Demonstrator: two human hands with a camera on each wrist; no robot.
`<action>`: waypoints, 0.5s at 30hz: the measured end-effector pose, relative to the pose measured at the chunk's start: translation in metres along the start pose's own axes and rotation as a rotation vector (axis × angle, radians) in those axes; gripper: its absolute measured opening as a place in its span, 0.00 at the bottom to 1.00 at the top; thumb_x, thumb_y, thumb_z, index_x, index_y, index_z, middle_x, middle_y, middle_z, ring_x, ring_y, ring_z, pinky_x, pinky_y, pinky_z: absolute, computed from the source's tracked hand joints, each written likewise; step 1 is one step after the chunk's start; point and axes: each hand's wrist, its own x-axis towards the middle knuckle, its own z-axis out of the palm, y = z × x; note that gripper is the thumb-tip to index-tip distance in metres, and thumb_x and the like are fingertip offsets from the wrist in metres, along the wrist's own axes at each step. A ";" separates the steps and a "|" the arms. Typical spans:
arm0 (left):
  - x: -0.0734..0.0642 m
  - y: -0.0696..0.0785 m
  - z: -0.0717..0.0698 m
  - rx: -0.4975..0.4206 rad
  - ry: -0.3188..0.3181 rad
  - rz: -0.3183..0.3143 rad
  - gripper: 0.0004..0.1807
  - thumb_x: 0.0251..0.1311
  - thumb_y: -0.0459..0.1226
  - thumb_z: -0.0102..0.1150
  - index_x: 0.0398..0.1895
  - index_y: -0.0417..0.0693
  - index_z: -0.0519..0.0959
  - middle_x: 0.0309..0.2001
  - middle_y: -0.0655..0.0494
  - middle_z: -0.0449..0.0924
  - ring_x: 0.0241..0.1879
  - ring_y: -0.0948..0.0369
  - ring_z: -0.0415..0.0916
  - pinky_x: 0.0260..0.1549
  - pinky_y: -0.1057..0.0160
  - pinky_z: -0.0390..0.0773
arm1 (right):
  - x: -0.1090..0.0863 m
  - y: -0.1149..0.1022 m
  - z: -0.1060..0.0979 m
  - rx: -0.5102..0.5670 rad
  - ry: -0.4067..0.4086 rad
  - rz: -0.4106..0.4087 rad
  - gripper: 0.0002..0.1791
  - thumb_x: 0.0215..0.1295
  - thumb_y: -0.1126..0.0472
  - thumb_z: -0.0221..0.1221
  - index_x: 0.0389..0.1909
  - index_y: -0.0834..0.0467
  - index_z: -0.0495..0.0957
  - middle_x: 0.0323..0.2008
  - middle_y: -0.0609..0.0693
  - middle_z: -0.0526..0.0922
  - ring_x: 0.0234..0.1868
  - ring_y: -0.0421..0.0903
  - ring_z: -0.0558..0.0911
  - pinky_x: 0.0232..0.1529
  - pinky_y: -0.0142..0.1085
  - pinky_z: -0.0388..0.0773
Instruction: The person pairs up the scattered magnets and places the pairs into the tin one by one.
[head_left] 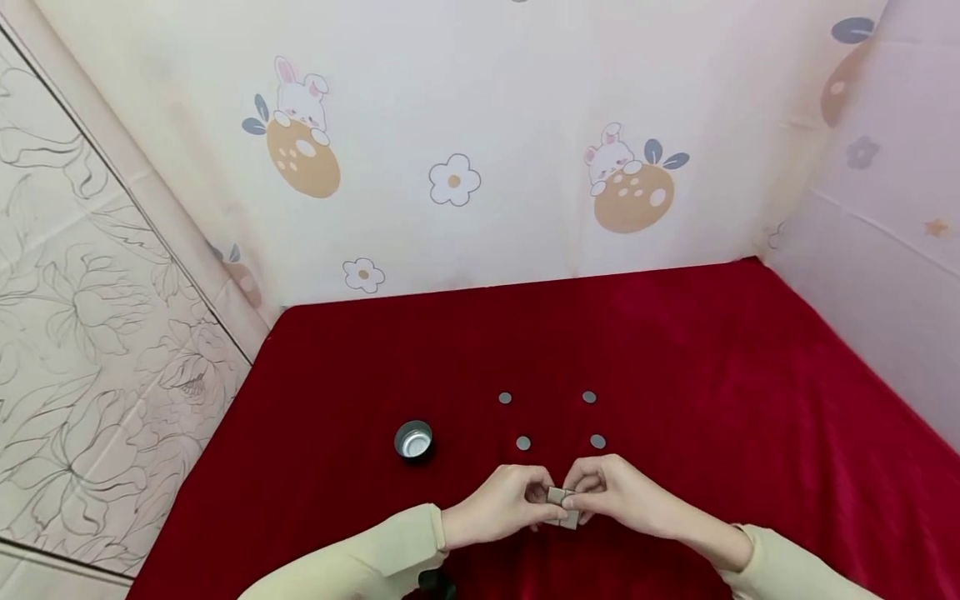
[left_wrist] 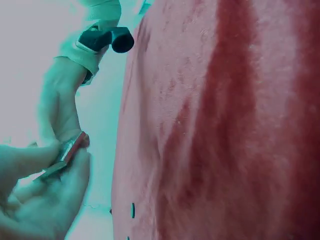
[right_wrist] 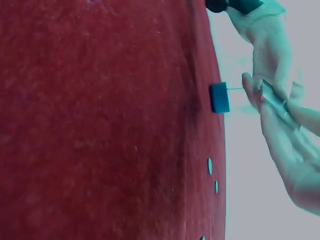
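Between both hands is a small flat grey-beige square piece [head_left: 557,495] with seams across it; whether it is one part or more I cannot tell. My left hand [head_left: 504,504] pinches its left side between thumb and fingers. From the other side my right hand [head_left: 622,497] pinches it too, thumb on top. In the left wrist view the piece [left_wrist: 71,152] is tilted, and its edge looks shiny. The right wrist view shows the piece [right_wrist: 274,97] held above the cloth, partly covered by fingers.
Several grey round discs, among them one disc [head_left: 523,443] and another disc [head_left: 597,442], lie spaced apart beyond the hands. A small dark-sided metal bowl [head_left: 413,440] stands to the left. Red cloth [head_left: 675,367] covers the table, with printed curtains [head_left: 517,225] behind.
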 end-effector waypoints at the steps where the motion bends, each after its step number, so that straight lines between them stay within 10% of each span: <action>1: -0.002 0.000 -0.002 -0.064 -0.017 0.012 0.08 0.55 0.38 0.57 0.33 0.43 0.73 0.23 0.58 0.77 0.19 0.74 0.70 0.22 0.73 0.73 | 0.002 -0.003 0.000 0.022 -0.011 -0.020 0.08 0.59 0.65 0.55 0.33 0.68 0.74 0.28 0.56 0.82 0.29 0.41 0.81 0.29 0.41 0.77; 6: -0.016 -0.011 -0.015 -0.546 -0.087 -0.062 0.10 0.57 0.36 0.55 0.33 0.35 0.73 0.29 0.51 0.80 0.29 0.65 0.77 0.35 0.62 0.76 | 0.006 -0.007 -0.014 0.133 -0.078 -0.028 0.09 0.60 0.69 0.52 0.35 0.74 0.71 0.29 0.61 0.81 0.28 0.44 0.82 0.29 0.45 0.77; 8: -0.023 -0.020 -0.021 -0.593 -0.029 -0.141 0.09 0.54 0.35 0.57 0.30 0.35 0.73 0.27 0.53 0.80 0.29 0.64 0.76 0.33 0.64 0.74 | 0.006 -0.004 -0.023 0.120 -0.066 0.008 0.09 0.60 0.70 0.52 0.35 0.75 0.71 0.28 0.61 0.81 0.26 0.45 0.82 0.28 0.45 0.77; 11: -0.032 -0.034 -0.030 -0.397 0.073 -0.234 0.06 0.50 0.33 0.61 0.24 0.40 0.75 0.21 0.57 0.79 0.21 0.66 0.73 0.24 0.70 0.71 | 0.008 0.006 -0.033 0.009 -0.055 0.084 0.07 0.57 0.70 0.54 0.32 0.73 0.74 0.26 0.57 0.82 0.23 0.45 0.81 0.25 0.42 0.77; 15: -0.032 -0.044 -0.037 0.081 0.118 -0.255 0.09 0.42 0.35 0.68 0.22 0.43 0.76 0.18 0.59 0.75 0.17 0.69 0.67 0.19 0.73 0.68 | 0.010 0.015 -0.034 -0.321 -0.078 0.127 0.05 0.51 0.65 0.61 0.27 0.64 0.79 0.22 0.47 0.80 0.21 0.38 0.78 0.23 0.33 0.76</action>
